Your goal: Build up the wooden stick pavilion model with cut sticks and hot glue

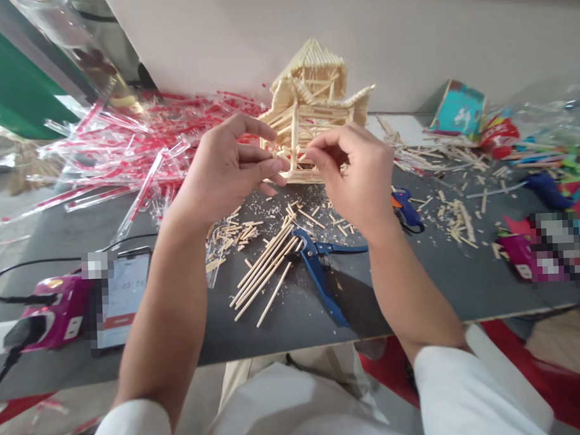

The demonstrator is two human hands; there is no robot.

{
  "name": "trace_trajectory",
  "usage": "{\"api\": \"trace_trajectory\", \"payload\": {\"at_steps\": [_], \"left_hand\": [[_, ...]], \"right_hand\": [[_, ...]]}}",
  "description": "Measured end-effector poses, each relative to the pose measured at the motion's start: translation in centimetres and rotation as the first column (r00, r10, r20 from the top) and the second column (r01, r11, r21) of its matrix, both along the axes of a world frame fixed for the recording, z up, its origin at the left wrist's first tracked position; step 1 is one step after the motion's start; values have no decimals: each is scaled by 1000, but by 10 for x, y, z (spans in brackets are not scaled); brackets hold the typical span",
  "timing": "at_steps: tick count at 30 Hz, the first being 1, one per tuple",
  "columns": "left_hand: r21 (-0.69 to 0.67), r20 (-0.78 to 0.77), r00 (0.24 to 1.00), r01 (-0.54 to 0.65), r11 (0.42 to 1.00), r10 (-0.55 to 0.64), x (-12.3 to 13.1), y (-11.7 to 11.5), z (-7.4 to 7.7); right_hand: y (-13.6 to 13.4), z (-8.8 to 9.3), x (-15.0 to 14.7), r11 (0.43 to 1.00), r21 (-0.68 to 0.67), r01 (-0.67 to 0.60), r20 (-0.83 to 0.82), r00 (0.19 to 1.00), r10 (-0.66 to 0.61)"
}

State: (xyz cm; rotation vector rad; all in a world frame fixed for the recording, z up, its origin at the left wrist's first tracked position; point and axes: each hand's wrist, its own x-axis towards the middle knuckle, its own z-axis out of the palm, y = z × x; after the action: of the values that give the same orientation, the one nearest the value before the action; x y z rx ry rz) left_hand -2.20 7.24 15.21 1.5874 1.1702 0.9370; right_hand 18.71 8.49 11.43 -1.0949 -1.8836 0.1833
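A small house model built of thin wooden sticks (314, 96) stands on the dark grey table (416, 283) against the wall. My left hand (226, 169) and my right hand (355, 171) are raised just in front of its base. Both pinch thumb against fingers near the lower front of the model, around a short stick piece I can barely see. Below my hands lie several loose long sticks (266, 269) and blue-handled cutters (323, 267), among scattered stick offcuts.
A heap of red-and-clear plastic wrappers (130, 147) covers the left rear of the table. A phone (124, 299) and a pink device (50, 311) with a cable sit at front left. A blue glue gun (406, 207) lies right of my hand; colourful clutter fills the far right.
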Motion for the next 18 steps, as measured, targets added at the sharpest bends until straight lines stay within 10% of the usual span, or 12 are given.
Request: {"api": "trace_trajectory", "payload": {"at_steps": [18], "left_hand": [[62, 48, 998, -35, 997, 32, -9, 6, -8]], "right_hand": [[7, -14, -5, 999, 46, 9, 81, 997, -13]]}}
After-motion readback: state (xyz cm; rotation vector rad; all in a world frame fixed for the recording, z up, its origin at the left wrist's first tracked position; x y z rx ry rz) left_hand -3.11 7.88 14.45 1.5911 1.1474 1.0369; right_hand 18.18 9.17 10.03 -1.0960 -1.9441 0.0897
